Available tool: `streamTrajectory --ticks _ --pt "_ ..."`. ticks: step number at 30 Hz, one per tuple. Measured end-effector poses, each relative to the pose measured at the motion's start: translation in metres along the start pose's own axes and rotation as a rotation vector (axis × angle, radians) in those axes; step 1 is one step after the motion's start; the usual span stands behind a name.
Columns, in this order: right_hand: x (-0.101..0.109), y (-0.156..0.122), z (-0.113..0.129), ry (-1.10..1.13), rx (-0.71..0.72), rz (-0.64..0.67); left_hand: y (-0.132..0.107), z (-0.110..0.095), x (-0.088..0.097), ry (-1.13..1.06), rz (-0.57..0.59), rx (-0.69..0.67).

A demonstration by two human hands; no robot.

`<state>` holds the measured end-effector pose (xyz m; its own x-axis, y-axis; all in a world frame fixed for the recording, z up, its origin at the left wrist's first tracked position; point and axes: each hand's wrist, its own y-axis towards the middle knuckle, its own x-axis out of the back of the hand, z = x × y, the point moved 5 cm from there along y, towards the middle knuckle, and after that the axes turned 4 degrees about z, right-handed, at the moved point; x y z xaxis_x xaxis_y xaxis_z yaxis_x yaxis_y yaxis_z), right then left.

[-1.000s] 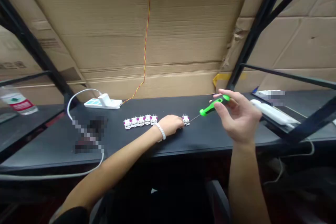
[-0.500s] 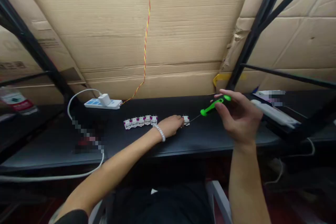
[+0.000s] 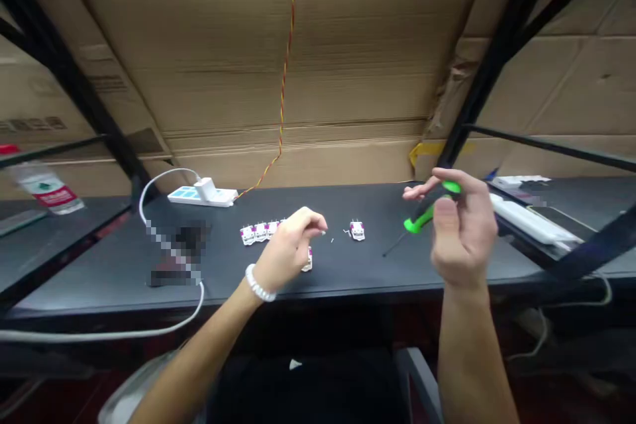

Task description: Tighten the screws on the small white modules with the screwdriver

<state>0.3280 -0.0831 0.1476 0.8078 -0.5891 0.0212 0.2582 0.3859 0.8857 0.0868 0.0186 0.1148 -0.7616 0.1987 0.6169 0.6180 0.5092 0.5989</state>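
Green-and-black screwdriver (image 3: 416, 222) in the right hand (image 3: 464, 232); lone white-and-purple part (image 3: 356, 230) loose between the hands.

Risks, my read: part is unsupported, so an off-centre push from the screwdriver could skid it or slip the blade. Loose white bits (image 3: 346, 232) beside it look easy to lose if a hand sweeps the bench (image 3: 368, 275). Left wrist could also nudge the row of similar parts (image 3: 260, 232), which it partly hides. Position: lone part sits right of the left hand's (image 3: 291, 245) fingers, left and a bit far of the screwdriver tip, touching neither. Left fingers narrow, apparently pinching a tiny pale bit (image 3: 324, 232); right fingers around the handle, some extended. Tip contact with bench: can't tell.
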Motion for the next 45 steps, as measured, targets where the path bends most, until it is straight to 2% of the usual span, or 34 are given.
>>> streamTrajectory --ticks 2,6,9,12,16,26,36,45 --pt "-0.011 -0.004 0.006 0.042 -0.038 0.098 -0.009 -0.004 0.010 -0.036 -0.066 0.009" --pt "-0.048 -0.016 0.026 -0.012 0.023 0.492 -0.021 -0.010 0.020 -0.075 -0.128 0.038" --pt "-0.074 -0.024 0.036 -0.061 0.080 0.575 -0.028 -0.016 0.023 -0.092 -0.161 0.038" --pt "-0.093 -0.030 0.041 -0.036 0.141 0.562 -0.032 -0.022 0.024 -0.102 -0.177 0.034" --pt "-0.103 -0.036 0.041 -0.006 0.170 0.510 -0.035 -0.025 0.022 -0.100 -0.180 0.032" --pt "-0.106 -0.037 0.038 -0.008 0.231 0.482 -0.041 -0.020 0.018 -0.150 -0.218 0.042" --pt "-0.111 -0.047 0.044 -0.036 0.329 0.341 -0.047 -0.025 0.015 -0.309 -0.279 0.086" --pt "-0.110 -0.045 0.040 -0.009 0.303 0.409 -0.046 -0.016 0.014 -0.374 -0.383 0.083"
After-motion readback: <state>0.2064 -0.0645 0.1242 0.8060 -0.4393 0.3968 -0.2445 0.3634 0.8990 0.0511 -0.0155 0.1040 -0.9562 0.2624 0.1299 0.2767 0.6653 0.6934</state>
